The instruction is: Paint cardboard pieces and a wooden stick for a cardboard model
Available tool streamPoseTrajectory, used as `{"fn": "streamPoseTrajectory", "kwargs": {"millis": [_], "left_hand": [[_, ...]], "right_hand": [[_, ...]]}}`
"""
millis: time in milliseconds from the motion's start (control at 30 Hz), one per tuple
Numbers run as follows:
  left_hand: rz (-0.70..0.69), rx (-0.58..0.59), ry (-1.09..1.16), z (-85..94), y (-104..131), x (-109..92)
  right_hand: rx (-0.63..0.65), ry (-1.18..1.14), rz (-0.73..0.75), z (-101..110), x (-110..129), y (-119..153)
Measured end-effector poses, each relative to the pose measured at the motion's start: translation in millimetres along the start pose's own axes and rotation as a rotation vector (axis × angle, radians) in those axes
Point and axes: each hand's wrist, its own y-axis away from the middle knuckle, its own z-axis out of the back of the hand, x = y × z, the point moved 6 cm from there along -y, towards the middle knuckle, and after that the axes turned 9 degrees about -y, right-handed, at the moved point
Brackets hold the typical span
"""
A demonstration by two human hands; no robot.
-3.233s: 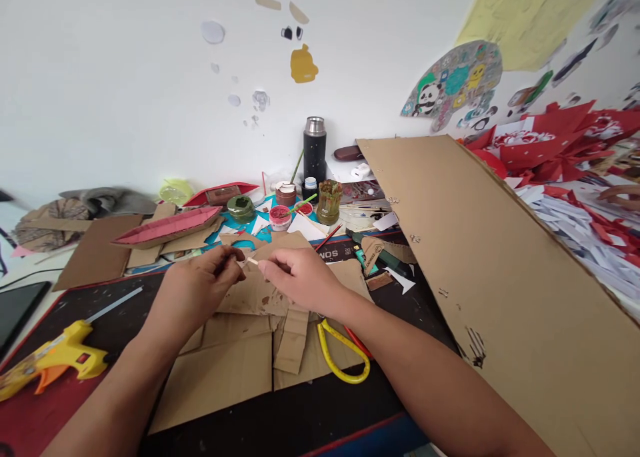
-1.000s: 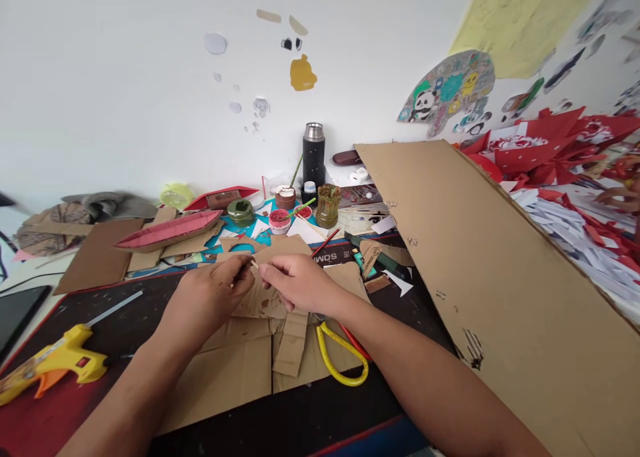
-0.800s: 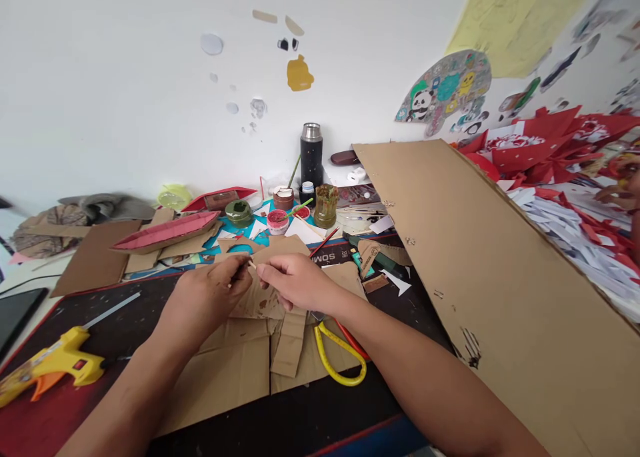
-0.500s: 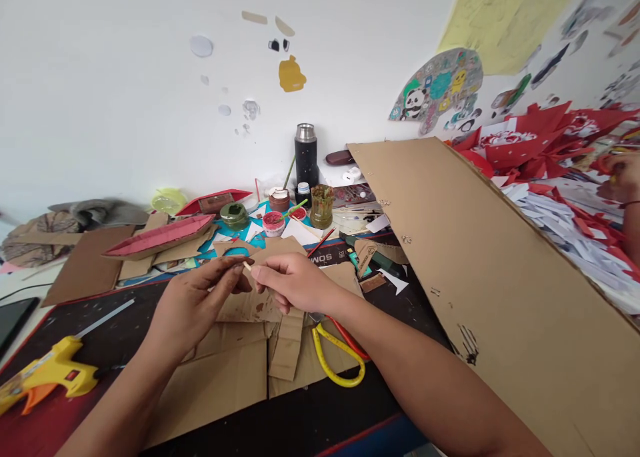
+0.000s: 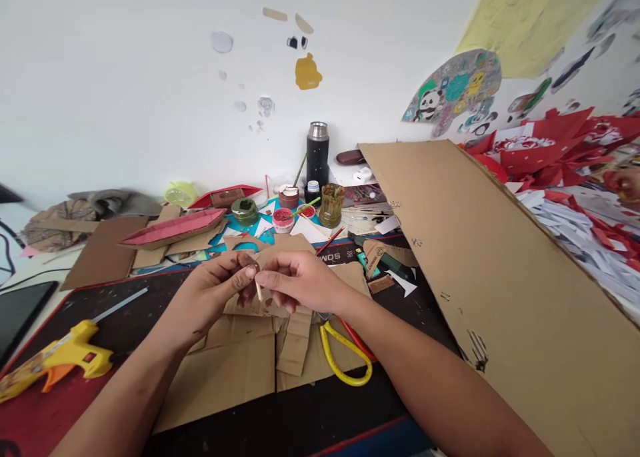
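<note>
So the little stick (image 5: 259, 293) is pinched in the right hand (image 5: 295, 280), thumb against fingers, probably because it's too thin for a full grip. It's held just above the cardboard (image 5: 225, 367). The left hand (image 5: 215, 287) is curled in right beside it, fingertips bunched, maybe for steadying; can't tell if anything's gripped there. The scissors (image 5: 327, 357) and glue gun (image 5: 75, 354) are laid either side, likely for easy reach.
</note>
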Motion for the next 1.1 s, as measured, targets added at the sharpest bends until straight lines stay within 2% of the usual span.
{"fn": "streamPoseTrajectory", "kwargs": {"millis": [200,333,467,567,633,733,967,1100], "left_hand": [[0.044,-0.045,0.022,-2.5,0,5],[0.012,-0.03,0.082,-2.0,-1,5],[-0.026,0.065,0.042,-1.4,0,1],[-0.015,0.169,-0.043,-4.6,2,-2],[0.0,0.196,-0.084,-5.8,3,-3],[-0.012,0.165,-0.147,-3.6,1,-4],[-0.032,0.012,-0.417,7.2,0,0],[-0.054,0.001,-0.472,4.5,2,-5]], "right_hand": [[0.072,-0.029,-0.007,-5,-6,-1],[0.046,-0.055,0.017,-4,-5,0],[0.0,-0.078,0.069,2,-3,-2],[-0.046,-0.052,0.097,6,-3,-3],[-0.06,-0.028,0.124,7,-3,-3],[-0.072,0.002,0.162,7,-1,-2],[-0.108,0.056,0.181,12,-5,-4],[-0.201,0.236,0.167,18,-9,-5]]}}
